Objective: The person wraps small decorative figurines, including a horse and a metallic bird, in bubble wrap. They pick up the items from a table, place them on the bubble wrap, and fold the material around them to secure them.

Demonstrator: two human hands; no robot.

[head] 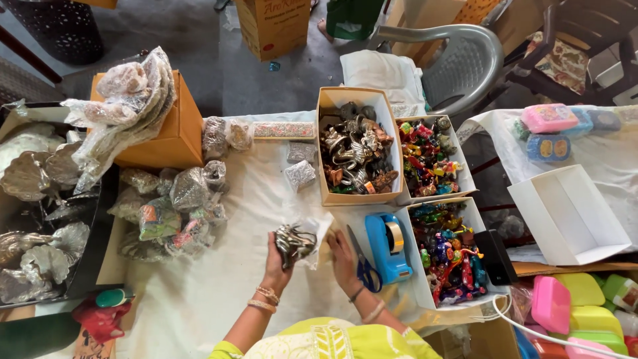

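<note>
Holding a small silver-toned metal figurine (294, 243), the left hand (276, 260) has its fingers wrapped round the piece from the left side, just above the white cloth (219, 279) covering the desk. Clear plastic wrap (312, 229) lies touching the figurine on its right. Right hand (342, 259) rests palm down on the cloth just beside the figurine, fingers loosely spread and gripping nothing that can be made out. Blue-handled scissors (362, 266) lie touching the right side of that hand. Just right of the scissors a blue tape dispenser (387, 247) sits inside a shallow white tray. Right again, a white box of bright multicoloured small figures (446, 256); a second such box (428, 158) lies farther off. Beside the far one, to its left, a tan box of metal figurines (354, 147), silver and bronze in tone. Left of the hands, near the desk's middle, a heap of plastic-wrapped items (173, 213). Farther left, an orange-brown carton (174, 136) carries bagged pieces on top. Silver leaf-shaped dishes (36, 199) occupy a dark tray at the far left edge. An open empty white box (568, 216) sits well apart on the right, with pink and green plastic cases (578, 299) nearer. A grey plastic chair (458, 63) stands beyond the desk.
</note>
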